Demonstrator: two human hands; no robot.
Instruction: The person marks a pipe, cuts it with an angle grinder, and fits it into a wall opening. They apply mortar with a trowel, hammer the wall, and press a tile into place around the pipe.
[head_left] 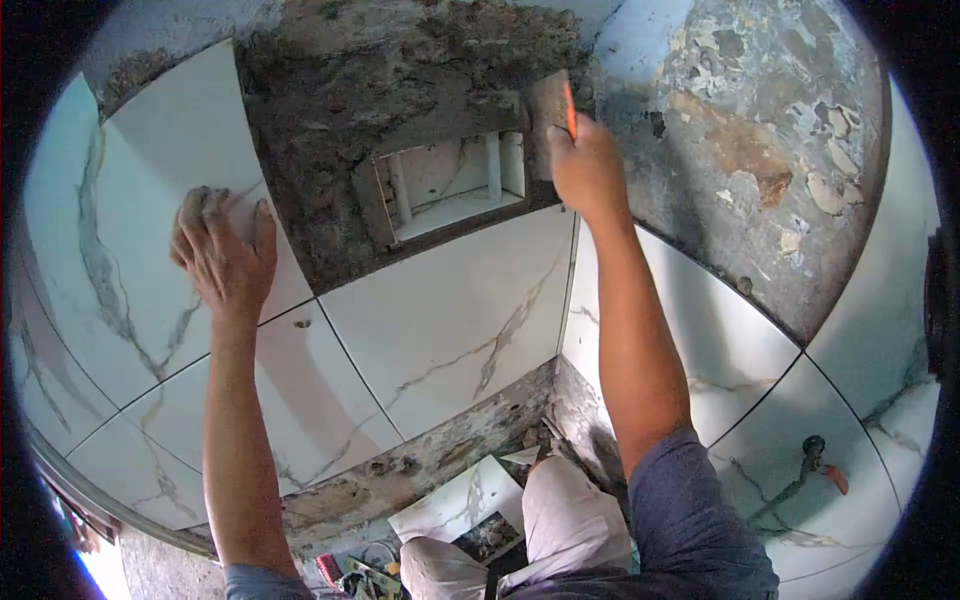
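Observation:
My left hand (pixel 226 250) rests against a white marble-patterned wall tile (pixel 175 130) at the upper left, its fingers stretched out and holding nothing. In my right hand (pixel 590 172) is a flat trowel (pixel 547 105) with an orange edge or handle, its blade up near the corner of the wall. Dark grey mortar (pixel 330 75) covers the bare patch of wall between my hands. Set into that patch is a rectangular tiled niche (pixel 450 178), just left of and below the trowel.
Below the mortar sits a row of marble-patterned tiles (pixel 440 310). The right wall has rough, peeling plaster (pixel 750 140) above more tiles (pixel 680 310). A pipe outlet (pixel 813 446) sticks out at lower right. Near my knees lies a cut tile (pixel 460 500), with tools (pixel 365 578) beside it.

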